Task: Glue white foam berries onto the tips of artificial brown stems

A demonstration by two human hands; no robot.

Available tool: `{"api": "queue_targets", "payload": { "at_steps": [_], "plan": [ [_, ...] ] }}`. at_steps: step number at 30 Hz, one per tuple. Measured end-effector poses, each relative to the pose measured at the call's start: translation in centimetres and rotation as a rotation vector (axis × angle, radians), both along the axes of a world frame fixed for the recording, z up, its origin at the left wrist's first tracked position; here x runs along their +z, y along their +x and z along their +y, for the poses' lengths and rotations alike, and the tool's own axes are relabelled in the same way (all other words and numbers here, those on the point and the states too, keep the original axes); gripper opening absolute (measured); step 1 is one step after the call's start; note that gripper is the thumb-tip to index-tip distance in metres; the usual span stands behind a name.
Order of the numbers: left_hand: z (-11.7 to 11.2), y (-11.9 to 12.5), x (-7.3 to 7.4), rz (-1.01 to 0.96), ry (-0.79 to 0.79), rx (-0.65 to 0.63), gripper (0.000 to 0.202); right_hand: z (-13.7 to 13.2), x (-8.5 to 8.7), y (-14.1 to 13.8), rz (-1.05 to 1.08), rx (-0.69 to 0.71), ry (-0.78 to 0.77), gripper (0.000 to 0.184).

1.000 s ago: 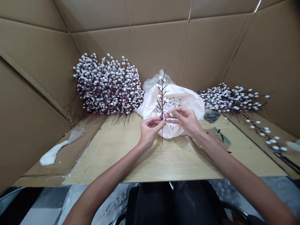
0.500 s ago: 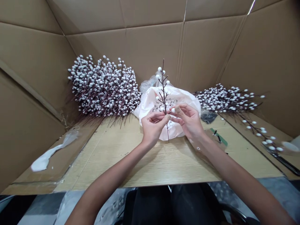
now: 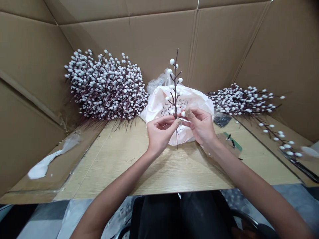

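My left hand (image 3: 161,132) pinches the lower stem of a brown artificial berry branch (image 3: 175,94), which stands upright in front of me. Several white berries sit on its upper twigs, while other twig ends are bare. In my right hand (image 3: 200,126), thumb and fingers close on a white berry (image 3: 183,114) right beside the stem, at a low twig. Tape-like wrapping covers both thumb tips. Behind the hands lies an opened white plastic bag (image 3: 154,106) full of loose white berries (image 3: 180,105).
A big pile of berry branches (image 3: 107,86) lies at the left, a smaller pile (image 3: 239,99) at the right. One single branch (image 3: 276,134) rests near black-handled scissors (image 3: 305,171). A white plastic strip (image 3: 47,163) lies left. Cardboard walls (image 3: 159,43) enclose the table (image 3: 112,169).
The view has tilted slightly, shifting everything a little. The branch stands a bit more upright, and the right hand's berry remains close to the stem.
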State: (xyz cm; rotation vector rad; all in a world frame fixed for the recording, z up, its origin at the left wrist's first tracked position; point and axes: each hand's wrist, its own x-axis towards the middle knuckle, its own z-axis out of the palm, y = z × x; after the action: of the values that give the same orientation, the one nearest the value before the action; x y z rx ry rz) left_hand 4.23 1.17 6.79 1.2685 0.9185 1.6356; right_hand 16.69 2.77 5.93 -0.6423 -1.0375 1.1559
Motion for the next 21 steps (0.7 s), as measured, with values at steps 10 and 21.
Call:
{"api": "queue_targets", "payload": {
  "at_steps": [10,21],
  "plan": [
    [-0.23,-0.20,-0.33,0.005,0.037,-0.031,0.011,-0.02,-0.62,-0.62,0.069,-0.083,0.026,0.030],
    [-0.21,-0.38,-0.44,0.019,0.051,-0.019,0.007,-0.06,-0.61,-0.88,0.154,-0.024,-0.025,0.028]
  ]
}}
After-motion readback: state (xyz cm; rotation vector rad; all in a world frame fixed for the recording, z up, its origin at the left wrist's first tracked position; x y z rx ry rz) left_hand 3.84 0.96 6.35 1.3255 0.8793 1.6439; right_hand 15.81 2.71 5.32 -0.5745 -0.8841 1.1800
